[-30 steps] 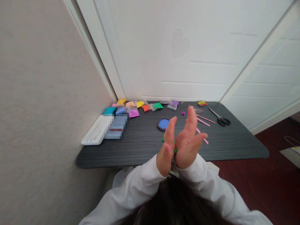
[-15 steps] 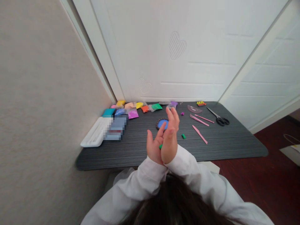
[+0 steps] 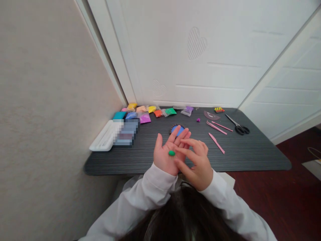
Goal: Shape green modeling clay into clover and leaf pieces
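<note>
Evidently we're holding our left hand flat to cradle the green clay pellet, right hand at four o'clock, fingers apart.

I've got my left hand palm up, fingers stretched forward and slightly right, thumb out to the side. My right hand comes over it from the right, back up, fingers bent, thumb and index apart; can't tell if they touch the left palm. Both forearms angle inward from below.
</note>
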Motion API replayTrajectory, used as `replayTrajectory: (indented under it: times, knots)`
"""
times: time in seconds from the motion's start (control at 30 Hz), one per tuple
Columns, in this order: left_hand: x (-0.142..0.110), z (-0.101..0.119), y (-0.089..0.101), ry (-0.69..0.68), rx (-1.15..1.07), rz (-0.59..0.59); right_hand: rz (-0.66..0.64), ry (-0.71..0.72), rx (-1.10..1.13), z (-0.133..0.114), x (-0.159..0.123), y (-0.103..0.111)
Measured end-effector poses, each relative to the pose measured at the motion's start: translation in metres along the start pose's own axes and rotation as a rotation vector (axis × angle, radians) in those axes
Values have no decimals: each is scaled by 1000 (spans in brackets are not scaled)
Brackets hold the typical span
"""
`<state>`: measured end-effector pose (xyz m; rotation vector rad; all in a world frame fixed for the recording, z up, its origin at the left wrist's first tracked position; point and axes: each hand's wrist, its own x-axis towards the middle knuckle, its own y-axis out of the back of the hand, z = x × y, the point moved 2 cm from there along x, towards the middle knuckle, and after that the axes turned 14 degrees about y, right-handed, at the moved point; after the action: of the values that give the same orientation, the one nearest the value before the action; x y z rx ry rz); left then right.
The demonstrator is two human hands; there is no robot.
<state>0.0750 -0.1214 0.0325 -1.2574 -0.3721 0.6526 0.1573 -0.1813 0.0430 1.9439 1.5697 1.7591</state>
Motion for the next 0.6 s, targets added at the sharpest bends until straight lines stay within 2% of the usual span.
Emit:
replayTrajectory:
  times: [0.17,0.27,0.37,0.47,0.6]
  knots:
    - [-6,-2,-12,10,127,32,20,-7,-21,-3,1,-2]
    - [-9,-2,-10,-82,291,88,67,7,-5,-2,3,9]
    - [-19,3,-4,-274,657,185,98,19,-2,-2,3,23]
    - [-33,7,-5,-305,1048,185,126,52,-4,-6,4,33]
    - [-49,13,-19,-398,1362,168,157,86,0,-13,4,42]
